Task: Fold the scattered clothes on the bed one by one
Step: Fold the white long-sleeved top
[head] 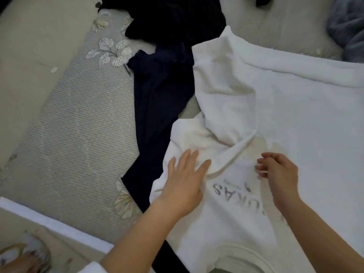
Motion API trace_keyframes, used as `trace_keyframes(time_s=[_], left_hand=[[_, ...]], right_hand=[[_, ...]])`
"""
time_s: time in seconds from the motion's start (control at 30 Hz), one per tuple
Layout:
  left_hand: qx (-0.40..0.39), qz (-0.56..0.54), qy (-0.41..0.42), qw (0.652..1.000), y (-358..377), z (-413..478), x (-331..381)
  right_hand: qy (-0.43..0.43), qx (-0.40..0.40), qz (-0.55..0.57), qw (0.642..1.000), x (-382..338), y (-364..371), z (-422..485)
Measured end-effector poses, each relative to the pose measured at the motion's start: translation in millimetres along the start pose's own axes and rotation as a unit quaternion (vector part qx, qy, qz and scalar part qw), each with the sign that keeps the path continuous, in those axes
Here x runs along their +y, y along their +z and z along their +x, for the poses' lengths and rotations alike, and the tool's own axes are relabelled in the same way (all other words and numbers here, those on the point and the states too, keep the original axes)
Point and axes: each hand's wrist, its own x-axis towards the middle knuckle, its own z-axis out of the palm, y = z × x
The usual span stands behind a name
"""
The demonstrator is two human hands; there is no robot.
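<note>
Here's the white sweatshirt point(285, 99) sprawled on the bed point(74, 125), from centre out to three o'clock, with a navy garment point(157, 99) at its ten o'clock. It looks soft, light and floppy, best taken at a sleeve edge or the hem. Now the left hand point(185, 178) lies flat, fingers spread, pressing the folded sleeve. The right hand point(279, 174) curls at the chest fabric, and I can't tell if it's pinching.

White shirt point(285, 115), grey lettering; navy garment point(157, 99); leaf-patterned sheet point(78, 134).

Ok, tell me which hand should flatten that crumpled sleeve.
Left. The left hand lies flat on the crumpled sleeve of the white T-shirt; the right hand is curled further over, by the print.
</note>
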Motion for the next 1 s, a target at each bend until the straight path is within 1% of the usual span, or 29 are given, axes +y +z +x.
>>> trace_keyframes(time_s=[0.07, 0.13, 0.17, 0.2, 0.27, 0.3, 0.33, 0.37, 0.4, 0.47, 0.5, 0.53, 0.57, 0.6, 0.63, 0.67, 0.7, 0.73, 0.77, 0.8, 0.83, 0.9, 0.97, 1.0], left_hand=[[0.089, 0.029, -0.031, 0.995, 6.8, -11.7, -7.4], [0.153, 0.008, -0.073, 0.986, 7.4, -18.1, -12.7], [0.167, -0.004, -0.08, 0.983, 6.7, -18.7, -16.2], [0.168, -0.013, -0.08, 0.983, 5.1, -18.3, -20.2], [0.161, -0.022, -0.079, 0.984, 2.6, -16.0, -24.6], [0.155, -0.025, -0.082, 0.984, 1.1, -15.3, -24.2], [0.151, -0.026, -0.083, 0.985, -0.1, -15.6, -22.5], [0.145, -0.024, -0.08, 0.986, -0.4, -16.2, -20.1], [0.136, -0.021, -0.075, 0.988, 0.3, -17.4, -17.4], [0.123, -0.012, -0.048, 0.991, -0.1, -21.0, -10.7], [0.129, 0.001, -0.021, 0.991, -1.7, -21.8, -6.9], [0.132, 0.02, 0.002, 0.991, -2.1, -22.4, -3.7], [0.105, 0.041, 0.013, 0.993, -0.6, -23.2, 0.5], [0.047, 0.064, 0.012, 0.997, 2.2, -24.1, 3.2], [0.008, 0.073, 0.004, 0.997, 8.0, -23.6, 3.0], [-0.024, 0.096, -0.005, 0.995, 14.7, -23.9, 1.0], [-0.055, 0.119, -0.012, 0.991, 18.7, -24.5, -1.6], [-0.075, 0.133, -0.018, 0.988, 19.6, -25.1, -3.5], [-0.086, 0.141, -0.021, 0.986, 20.5, -24.0, -4.5], [-0.097, 0.151, -0.022, 0.984, 20.3, -23.4, -6.0], [-0.107, 0.159, -0.022, 0.981, 18.9, -21.2, -6.5], [-0.128, 0.174, -0.027, 0.976, 17.4, -14.8, -4.0], [-0.14, 0.172, -0.039, 0.974, 16.2, -8.1, -0.8], [-0.145, 0.167, -0.044, 0.974, 16.2, -4.8, 1.2]], right_hand=[[-0.033, -0.018, -0.045, 0.998, -3.2, 4.5, 2.6], [-0.072, -0.047, -0.084, 0.993, -11.4, 20.2, 3.6], [-0.079, -0.056, -0.1, 0.99, -16.8, 30.9, 5.2], [-0.067, -0.059, -0.093, 0.992, -22.8, 42.5, 8.7], [0.015, -0.029, -0.016, 0.999, -38.1, 64.4, 19.7], [0.068, -0.005, 0.042, 0.997, -48.5, 73.2, 25.0], [0.094, 0.004, 0.098, 0.991, -59.6, 79.1, 31.6], [0.079, -0.002, 0.142, 0.987, -72.0, 81.7, 38.1], [0.039, 0.0, 0.165, 0.985, -87.4, 80.9, 42.2], [-0.082, 0.016, 0.186, 0.979, -117.2, 67.6, 51.3], [-0.145, 0.028, 0.204, 0.968, -128.1, 54.8, 51.5], [-0.187, 0.047, 0.217, 0.957, -133.4, 39.1, 49.0], [-0.203, 0.069, 0.224, 0.951, -132.1, 22.5, 43.6], [-0.188, 0.096, 0.227, 0.951, -121.3, 6.2, 39.7], [-0.149, 0.109, 0.235, 0.954, -105.0, -8.7, 35.2], [-0.092, 0.098, 0.249, 0.959, -84.7, -20.4, 33.6], [-0.017, 0.047, 0.289, 0.956, -65.1, -27.9, 32.3], [0.069, -0.017, 0.342, 0.937, -49.1, -32.8, 33.0], [0.137, -0.058, 0.382, 0.912, -39.5, -37.5, 34.5], [0.175, -0.088, 0.399, 0.896, -35.4, -40.0, 38.2], [0.185, -0.122, 0.397, 0.891, -37.1, -41.3, 44.0], [0.163, -0.189, 0.342, 0.906, -53.5, -39.1, 58.0], [0.13, -0.221, 0.253, 0.933, -81.7, -31.0, 72.6], [0.106, -0.215, 0.23, 0.943, -96.4, -28.7, 78.8]])
